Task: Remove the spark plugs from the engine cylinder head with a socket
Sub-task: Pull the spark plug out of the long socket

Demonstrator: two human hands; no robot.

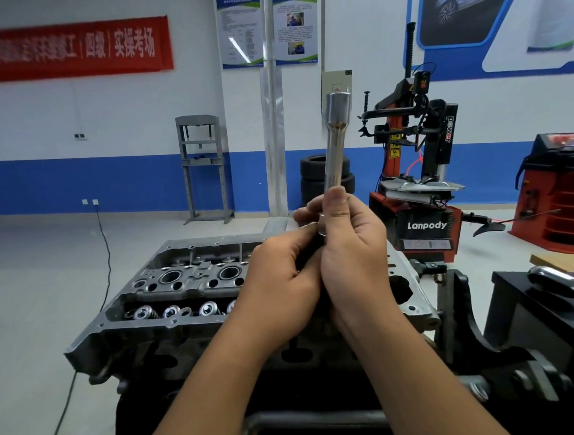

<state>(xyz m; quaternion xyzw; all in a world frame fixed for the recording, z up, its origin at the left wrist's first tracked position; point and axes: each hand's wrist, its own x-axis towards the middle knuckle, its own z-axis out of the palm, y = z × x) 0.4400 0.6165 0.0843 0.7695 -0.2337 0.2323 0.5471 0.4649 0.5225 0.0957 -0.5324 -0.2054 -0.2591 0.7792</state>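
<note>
hands meet above the engine cylinder head (190, 279), raised in front of the chest. right hand (351, 247) grasps the lower part of a long silver socket (336, 140), thumb pressed against its shaft, holding it upright with the wide end on top. left hand (281, 276) pinches something at the socket's base, hidden between the fingers. behind stand a red tire changer (417, 167), stacked tires (313, 177) and a red banner (74, 49).
</note>
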